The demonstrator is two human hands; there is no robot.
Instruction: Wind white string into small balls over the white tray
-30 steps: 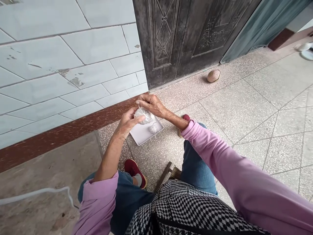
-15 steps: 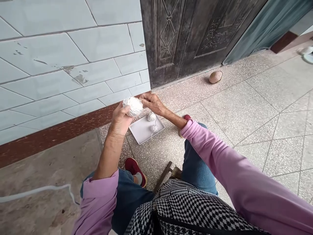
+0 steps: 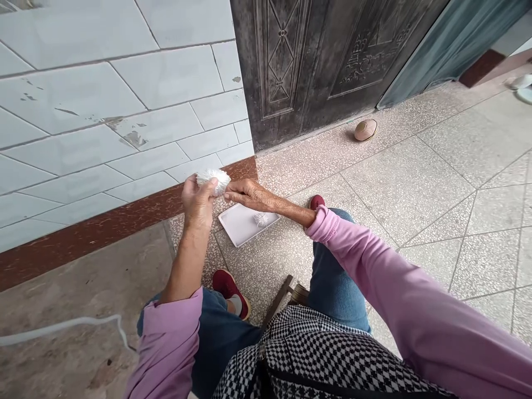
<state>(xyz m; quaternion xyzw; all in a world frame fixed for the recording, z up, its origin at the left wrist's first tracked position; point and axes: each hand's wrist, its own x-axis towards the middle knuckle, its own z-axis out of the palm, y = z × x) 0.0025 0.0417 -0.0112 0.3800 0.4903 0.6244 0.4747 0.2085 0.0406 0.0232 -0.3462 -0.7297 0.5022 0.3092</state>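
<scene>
left hand (image 3: 198,204): fingers curled, grasping a fluffy white ball (image 3: 213,180) from below and holding it up off the floor.
right hand (image 3: 253,195): stretched out nearly flat, its fingertips (image 3: 229,194) meeting the lower side of the ball; i cannot tell if they pinch anything.
ball: between the two hands, in front of the brown skirting (image 3: 137,213) of the tiled wall (image 3: 124,116).
tray: a white tray (image 3: 235,224) on the floor under the right wrist, with a smaller white ball (image 3: 261,220) on it.
floor: speckled stone tiles (image 3: 399,194) around the tray, with a small tan oval thing (image 3: 366,129) by the dark metal door (image 3: 316,55) and a white cord (image 3: 62,327) at the lower left.
person: seated, pink sleeves (image 3: 415,293), blue jeans (image 3: 336,282), red shoes (image 3: 228,291), a black-and-white checked cloth (image 3: 316,354) across the lap.
</scene>
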